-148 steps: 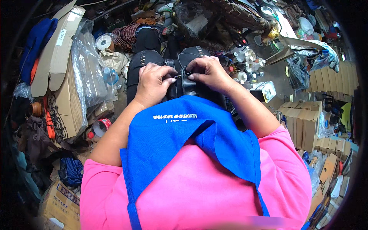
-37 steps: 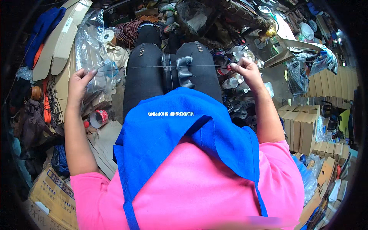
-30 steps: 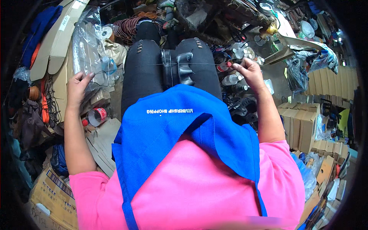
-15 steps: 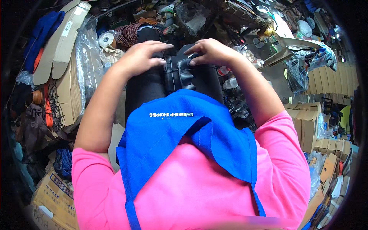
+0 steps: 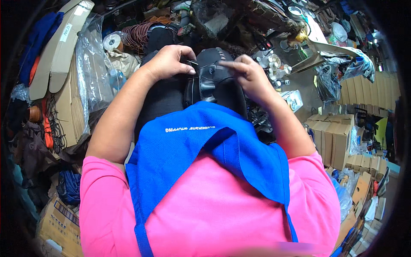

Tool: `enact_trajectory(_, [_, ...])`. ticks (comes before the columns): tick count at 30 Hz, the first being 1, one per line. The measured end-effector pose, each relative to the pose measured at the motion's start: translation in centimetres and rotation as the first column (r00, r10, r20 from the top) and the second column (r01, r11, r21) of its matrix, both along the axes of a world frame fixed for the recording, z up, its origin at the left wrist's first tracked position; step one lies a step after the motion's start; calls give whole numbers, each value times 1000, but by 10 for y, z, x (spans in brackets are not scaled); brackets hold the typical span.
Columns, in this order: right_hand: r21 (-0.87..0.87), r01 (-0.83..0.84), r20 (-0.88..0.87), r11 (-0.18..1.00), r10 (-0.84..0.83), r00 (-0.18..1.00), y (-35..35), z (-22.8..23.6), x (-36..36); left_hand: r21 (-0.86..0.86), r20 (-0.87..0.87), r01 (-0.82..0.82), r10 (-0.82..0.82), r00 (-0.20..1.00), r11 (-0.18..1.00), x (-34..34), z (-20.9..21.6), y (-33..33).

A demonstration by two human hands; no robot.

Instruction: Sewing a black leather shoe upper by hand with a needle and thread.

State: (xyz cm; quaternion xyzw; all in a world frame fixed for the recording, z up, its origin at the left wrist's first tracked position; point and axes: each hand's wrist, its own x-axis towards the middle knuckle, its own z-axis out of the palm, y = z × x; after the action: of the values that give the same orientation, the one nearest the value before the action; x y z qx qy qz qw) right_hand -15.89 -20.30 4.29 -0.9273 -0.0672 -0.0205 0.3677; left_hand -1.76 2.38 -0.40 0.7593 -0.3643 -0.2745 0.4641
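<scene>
Across my lap lies a black leather-like piece [image 5: 208, 85], glossy and folded in its middle, with a row of short pale stitches at its far rounded end. At its left side my left hand [image 5: 171, 62] is closed, thumb and fingers bent around a thin shiny tool [image 5: 192, 62]. Only a short dark and bright length of that tool shows. My right hand [image 5: 248, 73] is over the piece's right side. Its index finger points left and the other fingers are curled in; anything held there is hidden.
A blue apron [image 5: 188, 141] covers my lap's near part. Cardboard sheets [image 5: 55, 47], clear plastic and a reel of cord [image 5: 112, 42] stand at left. Small bottles [image 5: 276, 64] and a plastic bag [image 5: 332, 83] are at right, with cardboard boxes [image 5: 336, 137] nearer me.
My right hand has moved right and nearer me, its fingers curling with the index out. My left hand has shifted slightly right. The black piece has turned, showing its pale stitches.
</scene>
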Motion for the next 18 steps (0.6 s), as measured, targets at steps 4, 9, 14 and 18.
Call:
enact_trajectory(4, [-243,-175,73,954,198,978,8,3,-12,16,-116,97,-95,989,995,7,8,-1])
enact_trajectory(9, [-178,4,12,984,-2,1000,14,-2,2,29,-130,115,-111,985,993,7,5,1])
enact_trajectory(14, [-59,-41,28,997,43,999,20,1,10,34,-69,114,-111,991,993,5,10,4])
enact_trajectory(18, [-100,-60,-26,993,58,998,22,8,15,48,-52,103,-101,994,993,4,13,5])
